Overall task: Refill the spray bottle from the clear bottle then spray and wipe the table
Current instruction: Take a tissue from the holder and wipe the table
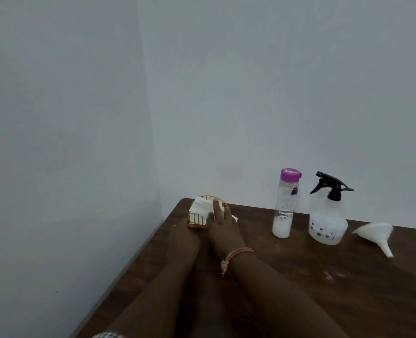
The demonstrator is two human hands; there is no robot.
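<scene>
Both hands were stretched toward the far left corner of the dark brown wooden table (299, 289). On the right hand (223, 225), whose wrist carried a pink thread band (236, 254), the fingers were laid flat and spread on a stack of white paper napkins (202, 208), pressing rather than gripping. The napkins were held in a small yellow wire holder (197, 222). The left hand (183, 236) was placed just beside the holder's near side; whether its fingers were curled around the holder could not be told.

Well to the right, a tall clear plastic bottle with a purple cap (286, 203) was stood upright with a little liquid at its bottom. Near it, a translucent white spray bottle with a black trigger head (327, 215) was also upright, and beyond that a white plastic funnel (376, 234) was laid on its side, spout toward the camera.
</scene>
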